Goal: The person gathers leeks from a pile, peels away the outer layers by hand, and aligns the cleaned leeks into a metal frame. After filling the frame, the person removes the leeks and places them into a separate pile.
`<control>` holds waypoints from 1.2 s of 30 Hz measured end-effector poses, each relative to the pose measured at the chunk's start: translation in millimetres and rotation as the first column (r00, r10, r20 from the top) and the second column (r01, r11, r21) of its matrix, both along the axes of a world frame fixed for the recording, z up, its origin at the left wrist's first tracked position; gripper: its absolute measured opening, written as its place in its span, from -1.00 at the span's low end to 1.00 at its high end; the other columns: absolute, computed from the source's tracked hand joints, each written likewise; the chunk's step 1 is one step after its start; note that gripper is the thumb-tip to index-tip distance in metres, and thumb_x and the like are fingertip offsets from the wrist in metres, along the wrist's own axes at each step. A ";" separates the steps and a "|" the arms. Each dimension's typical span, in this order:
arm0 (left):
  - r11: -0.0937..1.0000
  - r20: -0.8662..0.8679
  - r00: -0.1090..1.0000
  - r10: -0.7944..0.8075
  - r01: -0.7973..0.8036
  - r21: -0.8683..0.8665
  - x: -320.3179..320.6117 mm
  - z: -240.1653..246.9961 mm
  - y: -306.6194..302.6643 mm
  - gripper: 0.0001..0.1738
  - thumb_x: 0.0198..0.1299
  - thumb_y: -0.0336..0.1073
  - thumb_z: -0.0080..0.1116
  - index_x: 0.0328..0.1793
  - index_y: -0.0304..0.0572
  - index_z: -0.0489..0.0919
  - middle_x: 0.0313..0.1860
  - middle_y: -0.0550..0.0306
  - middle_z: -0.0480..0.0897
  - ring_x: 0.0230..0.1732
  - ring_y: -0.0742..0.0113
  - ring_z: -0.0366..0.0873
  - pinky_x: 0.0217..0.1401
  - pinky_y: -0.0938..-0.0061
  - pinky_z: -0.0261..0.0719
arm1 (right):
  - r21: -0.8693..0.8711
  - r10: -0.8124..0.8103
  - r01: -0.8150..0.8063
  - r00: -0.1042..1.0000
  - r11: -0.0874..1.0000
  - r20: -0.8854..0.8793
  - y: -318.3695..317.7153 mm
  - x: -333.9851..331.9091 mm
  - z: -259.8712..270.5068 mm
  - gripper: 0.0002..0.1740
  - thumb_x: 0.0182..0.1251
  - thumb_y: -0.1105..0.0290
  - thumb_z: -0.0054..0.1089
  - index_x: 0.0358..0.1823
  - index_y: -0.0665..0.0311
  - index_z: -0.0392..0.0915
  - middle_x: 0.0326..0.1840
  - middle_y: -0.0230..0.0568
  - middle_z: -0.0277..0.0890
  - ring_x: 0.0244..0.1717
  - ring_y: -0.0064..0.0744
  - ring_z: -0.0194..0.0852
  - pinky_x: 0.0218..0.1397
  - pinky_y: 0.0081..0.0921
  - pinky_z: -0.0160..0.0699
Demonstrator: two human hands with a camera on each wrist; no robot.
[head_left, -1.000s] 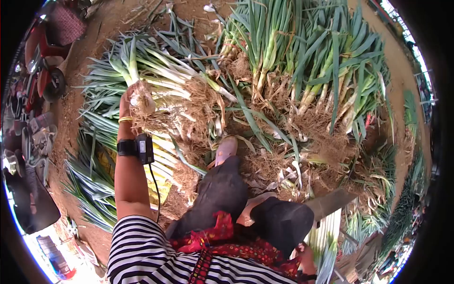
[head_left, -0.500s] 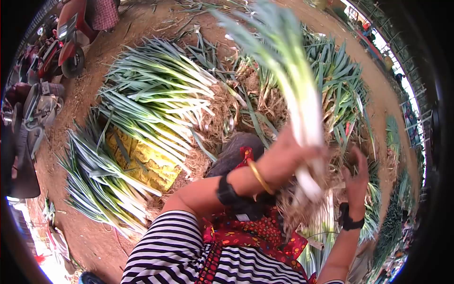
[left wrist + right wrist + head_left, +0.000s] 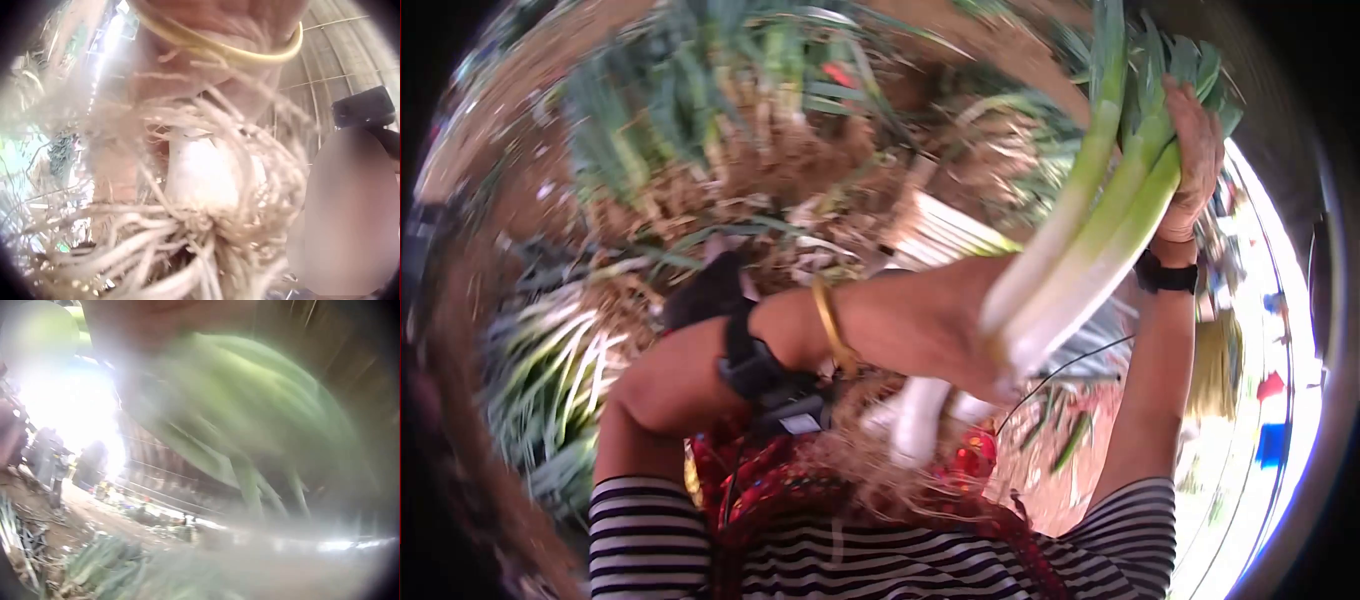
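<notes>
A bunch of leeks (image 3: 1090, 220) slants up across the right of the head view, white shanks low and green leaves high. My left hand (image 3: 935, 320), with a yellow bangle at its wrist, grips the shanks just above the bulbs. Tangled roots (image 3: 206, 231) hang below that hand and fill the left wrist view. Higher up, my right hand (image 3: 1195, 165) holds the leafy part, its fingers curling over the outer leaves. Blurred green leaves (image 3: 262, 406) spread below it in the right wrist view, where most of the hand is cut off.
More leeks (image 3: 550, 380) lie at the left, roots inward. A blurred row of them (image 3: 700, 110) stands at the back. Pale shanks of another pile (image 3: 945, 230) show behind my left forearm. Brown ground (image 3: 1090, 440) with leaf scraps lies below the bunch.
My left hand has brought the leeks from the left pile over to the right. My right hand has come up and taken hold of their leaves. The view has turned rightward.
</notes>
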State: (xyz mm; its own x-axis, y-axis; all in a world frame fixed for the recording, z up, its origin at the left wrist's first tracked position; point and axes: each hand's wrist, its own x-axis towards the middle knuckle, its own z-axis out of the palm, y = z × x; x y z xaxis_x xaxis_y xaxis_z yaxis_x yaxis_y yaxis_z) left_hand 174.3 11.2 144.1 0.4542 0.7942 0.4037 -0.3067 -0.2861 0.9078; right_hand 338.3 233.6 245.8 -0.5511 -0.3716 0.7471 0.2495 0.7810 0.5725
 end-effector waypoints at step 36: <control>0.854 -0.958 0.048 0.284 -0.467 0.230 40.6 -322.1 217.6 -0.66 0.05 -0.43 -0.01 0.00 -0.27 0.36 -0.11 -0.06 0.42 -0.31 0.00 0.59 -0.37 0.21 0.60 | -0.605 -0.222 0.750 0.659 0.267 0.719 83.9 178.3 -394.9 -0.54 -0.07 0.54 0.18 -0.04 0.06 0.52 -0.14 -0.33 0.47 -0.08 -0.27 0.42 0.03 -0.32 0.32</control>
